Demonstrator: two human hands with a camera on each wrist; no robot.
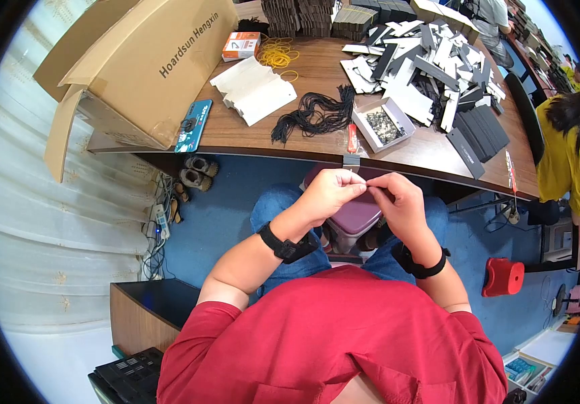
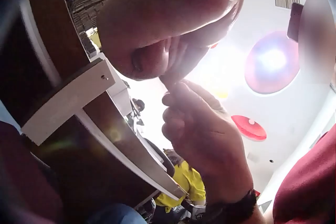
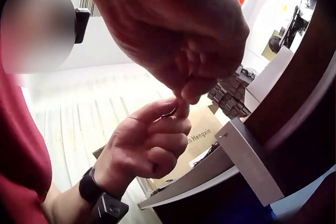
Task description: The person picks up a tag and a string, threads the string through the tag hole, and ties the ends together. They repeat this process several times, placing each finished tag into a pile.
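Note:
Above the lap, just in front of the table edge, the left hand point(image 1: 327, 195) and the right hand point(image 1: 403, 205) meet at their fingertips. Thumb and index finger of the left hand pinch a small thin dark piece point(image 3: 169, 113), mostly hidden by the fingers. The right hand's thumb and index finger pinch at the same spot, their tips right against the left fingertips. A narrow card tag point(image 2: 68, 103) with a small hole juts out over the table edge beside the hands. Beyond it lies a bundle of black cords point(image 1: 317, 111).
On the table point(image 1: 202, 145) stand a large cardboard box point(image 1: 148, 74), a small box of tiny dark parts point(image 1: 385, 124), a heap of black and white tags point(image 1: 431, 67) and a phone point(image 1: 193, 126). A purple stool point(image 1: 354, 219) is under the hands. A person in yellow point(image 1: 566, 148) sits at right.

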